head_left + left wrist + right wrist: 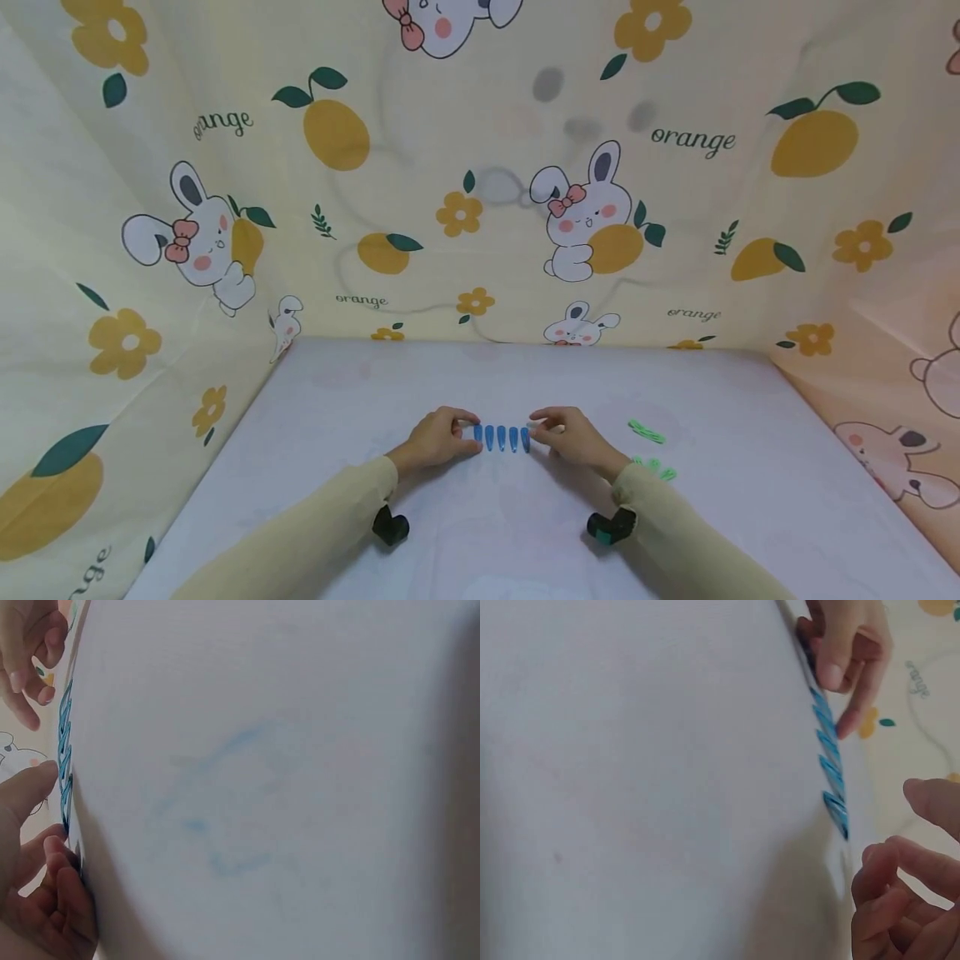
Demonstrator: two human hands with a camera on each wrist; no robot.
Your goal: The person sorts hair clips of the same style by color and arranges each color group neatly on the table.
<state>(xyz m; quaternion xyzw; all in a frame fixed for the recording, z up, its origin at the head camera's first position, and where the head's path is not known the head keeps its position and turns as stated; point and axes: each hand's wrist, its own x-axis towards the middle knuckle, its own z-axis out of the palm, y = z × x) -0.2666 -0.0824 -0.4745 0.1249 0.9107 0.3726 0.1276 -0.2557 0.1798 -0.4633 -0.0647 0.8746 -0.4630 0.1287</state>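
Several blue snap hair clips (501, 438) stand side by side in a neat row on the white table, narrow ends toward the person. At the row's left end, my left hand (441, 435) holds the outermost clip between thumb and forefinger, one at each end of it. My right hand (573, 436) hovers at the row's right end, its thumb and forefinger spread beside the last clip. In the right wrist view, a gap shows between the right hand's fingers (877, 862) and the nearest blue clip (835, 814). Nothing lies in that hand.
To the right, green hair clips lie in two groups: a farther one (647, 432) and a nearer one (654, 468) partly behind the right forearm. Patterned cloth (480, 167) with rabbits and oranges walls the table (360, 375) at the back and sides.
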